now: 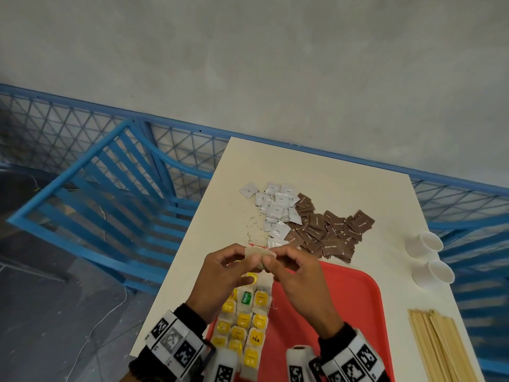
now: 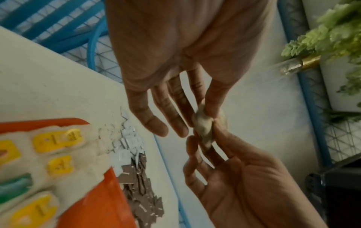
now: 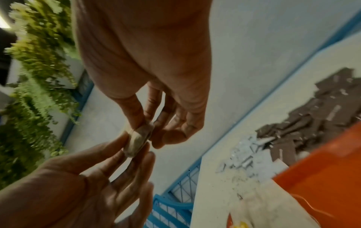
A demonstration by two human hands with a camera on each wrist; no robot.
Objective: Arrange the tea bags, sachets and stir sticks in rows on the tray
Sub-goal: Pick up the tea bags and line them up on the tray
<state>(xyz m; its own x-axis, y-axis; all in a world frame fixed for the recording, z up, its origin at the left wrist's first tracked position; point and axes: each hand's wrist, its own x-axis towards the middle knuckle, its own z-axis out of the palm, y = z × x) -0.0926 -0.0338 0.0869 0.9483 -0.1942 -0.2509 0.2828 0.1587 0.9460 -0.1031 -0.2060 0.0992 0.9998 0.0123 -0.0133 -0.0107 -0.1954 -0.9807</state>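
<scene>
Both hands are up above the far end of the red tray [image 1: 355, 299], sharing one pale tea bag [image 1: 259, 253] between them. The left hand [image 1: 220, 274] pinches its left edge with thumb and fingertips, the right hand [image 1: 297, 279] pinches the right edge, other fingers loosely fanned. That bag looks feather-light, soft and papery, easy to tear, and the loose specks on the table [image 1: 358, 172] hint at a spill, so the edges are the sensible place to hold. Palms face each other, wrists raised. Below, rows of tea bags [image 1: 248, 323] fill the tray's left side. White sachets [image 1: 275, 208] and brown sachets [image 1: 327, 230] lie heaped beyond the tray, stir sticks [image 1: 438, 346] near right.
</scene>
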